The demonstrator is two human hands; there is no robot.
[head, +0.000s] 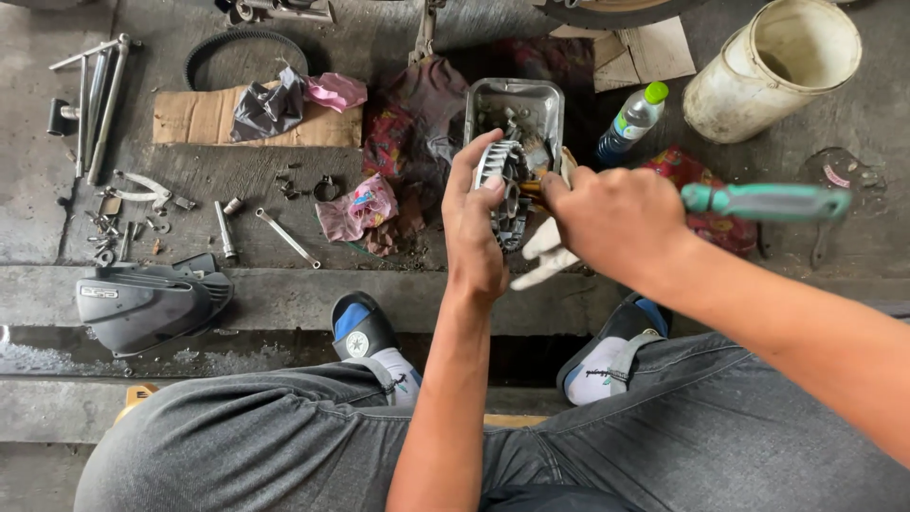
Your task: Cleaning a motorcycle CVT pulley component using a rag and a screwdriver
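Grey-trousered knees filled the bottom of the view, feet in dark slip-on sandals [360, 327] and white socks set on a concrete step; the person sat low over a stained concrete floor [237, 185], grimy and wet in patches. Left hand [479, 223] was curled around a round finned metal part [502, 190], fingers over its top edge, thumb side toward the camera; right hand [611, 223] was closed over a tool with a teal handle [766, 200], the handle jutting out to the right, the working end buried between hand and part. A white rag [545, 256] hung below the hands.

Behind the part lay a metal tray [519, 100] of small greasy pieces; green-capped plastic bottle [632, 118] just beside it; dirty white bucket [773, 66] further right. Left side: flattened cardboard [194, 118] with crumpled rags, rubber drive belt [242, 47], scattered bolts and a spanner [286, 237], black plastic engine cover [147, 299] on the step.

Tool tip hidden; tray contents too cluttered to identify; objects along the top edge cut off.
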